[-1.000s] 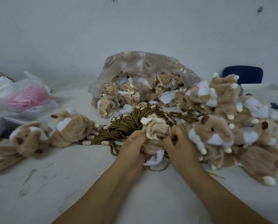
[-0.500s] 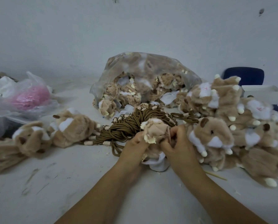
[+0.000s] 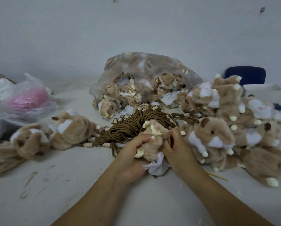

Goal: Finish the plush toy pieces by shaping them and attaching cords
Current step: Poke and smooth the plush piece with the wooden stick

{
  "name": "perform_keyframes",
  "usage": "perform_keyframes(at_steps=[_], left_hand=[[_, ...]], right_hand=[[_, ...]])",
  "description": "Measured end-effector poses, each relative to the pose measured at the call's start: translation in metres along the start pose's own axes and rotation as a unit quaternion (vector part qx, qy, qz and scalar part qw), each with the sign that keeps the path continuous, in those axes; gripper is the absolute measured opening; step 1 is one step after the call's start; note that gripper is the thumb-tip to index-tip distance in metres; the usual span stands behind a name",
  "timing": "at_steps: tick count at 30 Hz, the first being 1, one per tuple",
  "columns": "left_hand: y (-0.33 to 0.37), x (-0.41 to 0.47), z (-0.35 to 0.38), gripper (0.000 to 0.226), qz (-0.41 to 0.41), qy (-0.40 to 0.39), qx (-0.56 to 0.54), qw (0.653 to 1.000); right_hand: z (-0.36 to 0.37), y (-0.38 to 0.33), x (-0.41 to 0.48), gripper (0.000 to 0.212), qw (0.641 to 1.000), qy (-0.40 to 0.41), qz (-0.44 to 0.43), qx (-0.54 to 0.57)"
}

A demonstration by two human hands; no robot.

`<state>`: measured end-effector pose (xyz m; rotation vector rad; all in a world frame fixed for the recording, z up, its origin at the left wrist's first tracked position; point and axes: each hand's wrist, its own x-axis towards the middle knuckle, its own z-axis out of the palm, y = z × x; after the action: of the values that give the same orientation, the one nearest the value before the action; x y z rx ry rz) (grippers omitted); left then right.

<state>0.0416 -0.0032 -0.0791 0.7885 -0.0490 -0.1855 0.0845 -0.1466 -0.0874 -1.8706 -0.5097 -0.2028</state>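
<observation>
A crumpled tan plush piece (image 3: 154,141) with cream paws and a white cloth flap hanging below sits between my hands over the table. My left hand (image 3: 131,154) grips its left side, fingers curled into the fabric. My right hand (image 3: 177,149) pinches its right edge. Just behind lies a bundle of brown cords (image 3: 136,126) with pale beads. A clear bag (image 3: 144,82) at the back holds several unshaped pieces. Shaped plush toys (image 3: 234,128) are heaped at the right.
Two more plush toys (image 3: 68,129) lie at the left on the white table (image 3: 71,185). A plastic bag with pink material (image 3: 28,98) sits far left. A thin wooden stick (image 3: 218,176) lies by my right forearm. A blue chair back (image 3: 245,75) stands at the far right.
Both hands have drawn the plush piece slightly toward me and lower, kneading it; more tan fabric shows between the fingers and the white flap hangs further out below.
</observation>
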Motion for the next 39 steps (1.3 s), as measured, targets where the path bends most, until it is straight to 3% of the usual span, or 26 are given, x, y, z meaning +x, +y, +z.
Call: perform_keyframes(at_steps=[5,8,12,14,17,21,26,32,35,39], left_hand=[[-0.004,-0.002,0.005,0.052,0.029,-0.021,-0.032,0.999],[-0.007,0.001,0.005,0.041,0.076,0.001,0.047,0.996],[-0.006,0.003,0.003,0.038,0.112,0.037,0.122,0.986],[-0.007,0.004,0.003,0.049,0.12,0.035,0.145,0.981],[-0.008,0.004,0.002,0.052,0.134,0.05,0.193,0.971],[-0.007,0.002,-0.003,0.041,0.205,0.089,0.345,0.912],[-0.009,0.0,0.004,0.041,0.249,0.088,0.473,0.84],[-0.014,-0.003,0.009,0.033,0.211,0.064,0.467,0.856],[-0.018,-0.004,0.013,0.051,0.165,0.009,0.425,0.89],[-0.022,0.0,0.01,0.053,0.201,0.043,0.384,0.9]], right_hand=[[-0.007,0.005,0.003,0.028,0.999,-0.002,0.032,0.021],[-0.009,0.006,0.001,0.017,0.999,0.032,0.02,-0.01],[-0.009,-0.005,-0.003,0.013,0.982,0.135,-0.108,-0.078],[-0.009,-0.009,-0.006,0.007,0.98,0.107,-0.148,-0.082],[-0.01,-0.008,-0.004,0.009,0.991,0.052,-0.109,-0.055],[-0.011,-0.006,-0.003,0.011,0.996,-0.022,-0.076,-0.043],[-0.007,0.0,-0.006,0.014,0.994,-0.017,-0.045,-0.096],[-0.004,0.003,-0.005,0.026,0.999,-0.01,0.02,-0.047],[-0.007,0.003,-0.001,0.041,0.999,-0.026,0.035,-0.024],[-0.007,0.004,0.002,0.019,0.997,0.016,0.073,0.02]])
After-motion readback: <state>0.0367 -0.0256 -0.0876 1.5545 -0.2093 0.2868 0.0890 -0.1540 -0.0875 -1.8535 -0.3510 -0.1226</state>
